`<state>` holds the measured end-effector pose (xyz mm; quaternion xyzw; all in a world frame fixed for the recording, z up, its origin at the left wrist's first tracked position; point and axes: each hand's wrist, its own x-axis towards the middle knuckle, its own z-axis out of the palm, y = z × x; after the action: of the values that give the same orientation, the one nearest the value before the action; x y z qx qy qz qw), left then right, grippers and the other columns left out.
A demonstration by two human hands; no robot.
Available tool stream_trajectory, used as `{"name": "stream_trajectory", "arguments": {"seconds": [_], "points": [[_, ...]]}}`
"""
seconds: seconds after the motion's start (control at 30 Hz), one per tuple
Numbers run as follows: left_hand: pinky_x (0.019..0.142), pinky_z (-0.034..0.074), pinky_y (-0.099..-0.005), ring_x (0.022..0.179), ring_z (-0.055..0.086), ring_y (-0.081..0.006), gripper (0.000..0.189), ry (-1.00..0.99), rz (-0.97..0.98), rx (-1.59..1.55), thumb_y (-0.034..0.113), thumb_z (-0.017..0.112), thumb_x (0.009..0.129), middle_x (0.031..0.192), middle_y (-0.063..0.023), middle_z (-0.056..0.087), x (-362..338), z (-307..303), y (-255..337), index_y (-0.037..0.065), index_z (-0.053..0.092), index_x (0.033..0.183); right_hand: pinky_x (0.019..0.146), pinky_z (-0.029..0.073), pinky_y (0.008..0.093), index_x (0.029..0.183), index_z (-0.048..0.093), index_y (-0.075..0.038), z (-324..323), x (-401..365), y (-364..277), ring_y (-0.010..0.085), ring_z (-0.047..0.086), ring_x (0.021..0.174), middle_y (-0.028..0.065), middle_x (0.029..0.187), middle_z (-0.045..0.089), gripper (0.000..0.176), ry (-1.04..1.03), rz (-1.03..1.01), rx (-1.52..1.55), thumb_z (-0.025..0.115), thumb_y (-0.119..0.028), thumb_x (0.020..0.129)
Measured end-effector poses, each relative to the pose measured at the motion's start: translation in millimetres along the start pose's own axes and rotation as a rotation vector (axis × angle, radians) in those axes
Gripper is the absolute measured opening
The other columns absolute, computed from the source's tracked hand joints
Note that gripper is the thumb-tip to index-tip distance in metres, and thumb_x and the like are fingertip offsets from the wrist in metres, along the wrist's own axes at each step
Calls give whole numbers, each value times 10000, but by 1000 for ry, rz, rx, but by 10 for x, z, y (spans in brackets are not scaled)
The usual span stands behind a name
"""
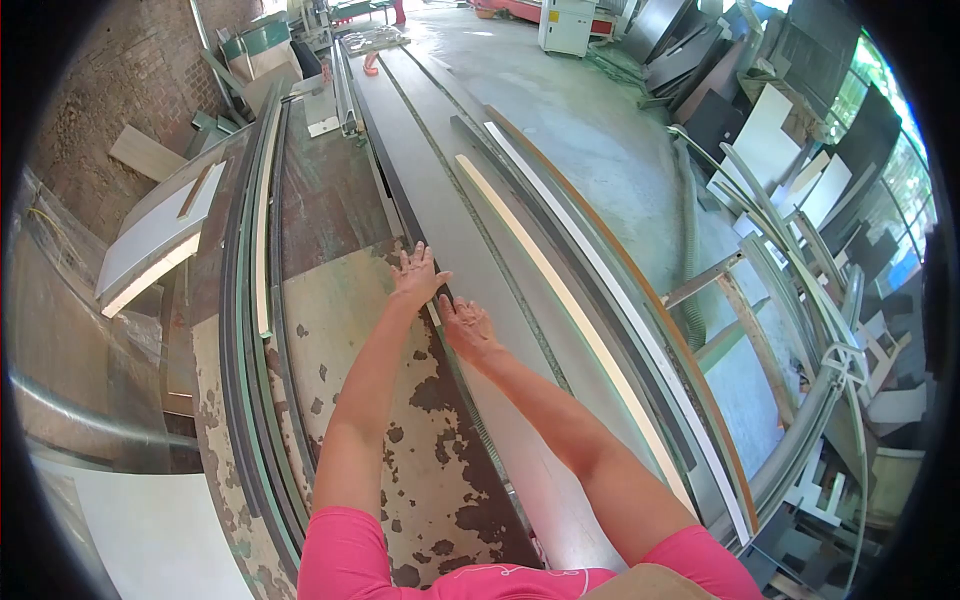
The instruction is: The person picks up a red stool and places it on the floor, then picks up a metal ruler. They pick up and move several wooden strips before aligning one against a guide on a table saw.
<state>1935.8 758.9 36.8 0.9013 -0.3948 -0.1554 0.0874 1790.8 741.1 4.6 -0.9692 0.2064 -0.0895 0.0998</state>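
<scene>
My left hand (415, 275) lies with fingers spread over a long dark strip (402, 205), which runs along the left edge of the grey sliding table (440, 180). Just to its right and nearer me, my right hand (468, 325) rests with fingers extended at the table's edge, close to the strip's near end. The thumbs are almost touching. Under the palms the strip is partly hidden. Left of both hands is the worn machine top (350, 300), its surface patched brown and beige.
A pale wood strip (560, 290), a white strip (620, 270) and a brown strip (590, 215) lie lengthwise on the right. More dark strips (240, 300) run along the left. Boards (765, 140) lean at the right; a white cabinet (567, 27) stands far back.
</scene>
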Motion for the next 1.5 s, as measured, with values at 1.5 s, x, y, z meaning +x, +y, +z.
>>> {"name": "stream_trajectory", "arguments": {"seconds": [1.5], "points": [[1018, 173, -560, 1295, 156, -360, 873, -120, -33, 11, 491, 596, 741, 1450, -44, 76, 457, -196, -89, 117, 133, 1381, 856, 392, 443, 1298, 340, -112, 181, 460, 123, 304, 489, 1027, 128, 1123, 475, 544, -6, 9, -74, 505, -230, 794]]}}
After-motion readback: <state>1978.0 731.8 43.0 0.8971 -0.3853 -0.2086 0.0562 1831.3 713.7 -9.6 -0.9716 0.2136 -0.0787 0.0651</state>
